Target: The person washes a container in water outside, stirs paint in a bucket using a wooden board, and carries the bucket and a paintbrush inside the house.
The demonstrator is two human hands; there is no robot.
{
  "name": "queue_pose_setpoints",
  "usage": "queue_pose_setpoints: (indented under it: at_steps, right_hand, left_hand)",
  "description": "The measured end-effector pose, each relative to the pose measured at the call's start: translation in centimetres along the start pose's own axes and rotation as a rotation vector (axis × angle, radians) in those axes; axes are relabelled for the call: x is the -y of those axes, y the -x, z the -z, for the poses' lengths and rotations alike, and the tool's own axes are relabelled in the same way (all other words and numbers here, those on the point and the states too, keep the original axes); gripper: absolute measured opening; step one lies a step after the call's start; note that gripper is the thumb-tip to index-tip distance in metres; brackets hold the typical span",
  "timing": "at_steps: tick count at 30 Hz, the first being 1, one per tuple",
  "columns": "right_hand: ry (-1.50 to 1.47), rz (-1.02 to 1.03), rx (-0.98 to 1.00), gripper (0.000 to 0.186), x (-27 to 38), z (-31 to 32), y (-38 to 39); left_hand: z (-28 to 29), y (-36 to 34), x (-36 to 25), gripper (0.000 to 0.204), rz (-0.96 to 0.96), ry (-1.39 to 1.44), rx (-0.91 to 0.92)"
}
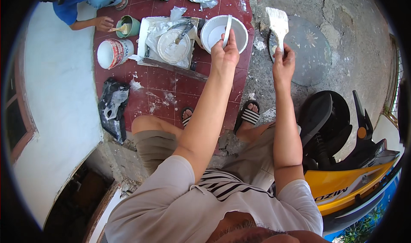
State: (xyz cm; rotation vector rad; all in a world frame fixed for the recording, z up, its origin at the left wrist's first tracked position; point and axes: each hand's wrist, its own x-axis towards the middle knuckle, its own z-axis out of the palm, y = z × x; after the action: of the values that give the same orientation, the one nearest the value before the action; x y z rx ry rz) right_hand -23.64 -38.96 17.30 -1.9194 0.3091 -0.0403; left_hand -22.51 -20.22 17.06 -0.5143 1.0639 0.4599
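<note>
My left hand [225,51] is closed round a pale strip, which looks like the handle of a white bucket [206,41]. The bucket's open top faces up, and pale liquid seems to lie at its bottom. Out to the right, my right hand [283,65] grips a wide paintbrush [278,22] by its handle, with the white bristles pointing up and away from me. The brush is apart from the bucket, above the grey ground.
A crouching person's hand [104,24] holds a brush in a green pot [134,28]. Nearby are a messy tray [144,33] with a round lid [173,46], a white paint pail [105,54] and a black plastic bag [112,108]. A yellow-black motorbike [342,189] stands at right.
</note>
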Motion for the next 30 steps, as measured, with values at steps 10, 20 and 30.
queue_pose_setpoints:
  at_steps: [10, 20, 30]
  right_hand:
    - [0.047, -0.035, -0.143, 0.033, 1.7, 8.0, 10.4]
    - [-0.161, -0.306, -0.066, 0.031, 18.7, 19.1, 16.2]
    - [-0.392, -0.342, -0.004, 0.032, 30.6, 28.3, 12.7]
  left_hand:
    - [-2.4, 9.3, 1.7, 0.021, -0.031, -0.435, 0.038]
    - [-9.2, 31.3, 2.0, 0.048, -0.019, -0.747, 0.066]
    - [-13.6, 42.1, 3.4, 0.053, -0.068, -1.073, -0.036]
